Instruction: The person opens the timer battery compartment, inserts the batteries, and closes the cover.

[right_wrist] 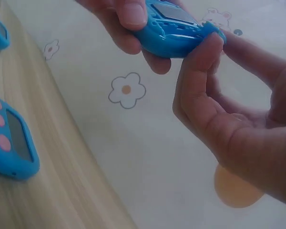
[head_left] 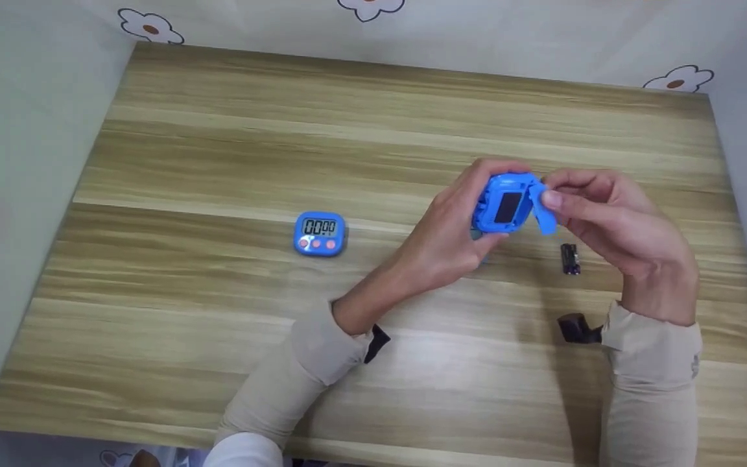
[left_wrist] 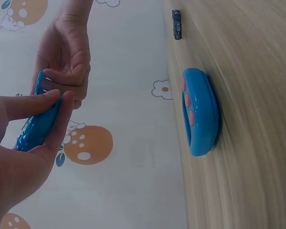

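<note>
My left hand (head_left: 438, 233) grips a blue digital timer (head_left: 498, 206) by its edges, its back with a dark rectangle turned up. With thumb and fingers my right hand (head_left: 626, 220) pinches a blue cover piece (head_left: 544, 214) at the timer's right edge, tilted away from the back. Whether that piece is still joined to the timer I cannot tell. The right wrist view shows the held timer (right_wrist: 169, 43) above the table, between both hands. Below the right hand lies a small dark battery (head_left: 570, 259), perhaps more than one.
Another blue timer (head_left: 320, 233) lies face up to the left, its display showing zeros. A further blue timer (right_wrist: 14, 138) lies on the table, mostly hidden under the left hand in the head view. The wood-grain table (head_left: 218, 162) meets a flower-patterned backdrop (head_left: 477, 39).
</note>
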A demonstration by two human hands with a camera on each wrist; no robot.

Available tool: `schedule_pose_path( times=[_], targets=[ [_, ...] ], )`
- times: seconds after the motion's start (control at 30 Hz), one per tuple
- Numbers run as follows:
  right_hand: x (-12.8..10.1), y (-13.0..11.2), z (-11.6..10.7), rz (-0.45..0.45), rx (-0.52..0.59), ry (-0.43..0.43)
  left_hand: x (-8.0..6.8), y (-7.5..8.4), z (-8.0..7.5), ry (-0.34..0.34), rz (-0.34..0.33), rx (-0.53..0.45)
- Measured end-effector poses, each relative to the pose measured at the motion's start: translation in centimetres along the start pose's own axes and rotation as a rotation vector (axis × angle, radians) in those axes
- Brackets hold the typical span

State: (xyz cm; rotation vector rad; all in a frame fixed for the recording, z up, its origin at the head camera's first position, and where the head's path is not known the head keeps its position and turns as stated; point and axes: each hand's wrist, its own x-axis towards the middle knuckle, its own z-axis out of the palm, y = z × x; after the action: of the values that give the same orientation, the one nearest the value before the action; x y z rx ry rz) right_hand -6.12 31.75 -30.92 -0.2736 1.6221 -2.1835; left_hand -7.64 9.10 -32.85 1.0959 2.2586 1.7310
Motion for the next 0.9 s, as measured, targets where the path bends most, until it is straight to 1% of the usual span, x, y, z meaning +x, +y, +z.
schedule_pose_path(
  times=[0.1,0.13,0.27,0.33,0.4,0.47,0.53,0.63,0.7,0.77,0.9],
  targets=[
    [0.2,-0.1,1.6,-0.044,-0.139,0.196,0.0,-0.1,-0.1,0.019,-0.036,0.042],
    [0.2,-0.1,2.1,-0.068,-0.183,0.243,0.0,-0.1,-0.1,0.024,-0.039,0.069],
    [0.5,0.0,3.7,-0.155,-0.353,0.381,-0.1,0.0,-0.2,0.015,-0.033,0.177],
    [0.6,0.1,3.9,-0.184,-0.413,0.422,-0.2,0.1,-0.2,0.002,-0.029,0.215],
    [0.6,0.3,4.0,-0.198,-0.455,0.458,-0.3,0.1,-0.3,-0.005,-0.020,0.233],
    [0.8,0.4,4.2,-0.200,-0.555,0.508,-0.3,0.0,-0.2,-0.002,-0.015,0.242],
    [0.9,0.6,4.7,-0.195,-0.658,0.562,-0.3,-0.1,-0.1,0.016,0.002,0.245],
    [1.2,0.8,5.6,-0.202,-0.783,0.646,-0.3,-0.4,0.1,0.055,0.036,0.248],
    [1.4,1.0,6.1,-0.227,-0.811,0.689,-0.2,-0.5,0.2,0.081,0.059,0.246],
    [1.5,1.1,6.5,-0.247,-0.827,0.718,-0.2,-0.6,0.2,0.096,0.067,0.246],
    [1.6,1.2,7.1,-0.252,-0.853,0.765,-0.2,-0.7,0.3,0.105,0.076,0.242]
  ],
)
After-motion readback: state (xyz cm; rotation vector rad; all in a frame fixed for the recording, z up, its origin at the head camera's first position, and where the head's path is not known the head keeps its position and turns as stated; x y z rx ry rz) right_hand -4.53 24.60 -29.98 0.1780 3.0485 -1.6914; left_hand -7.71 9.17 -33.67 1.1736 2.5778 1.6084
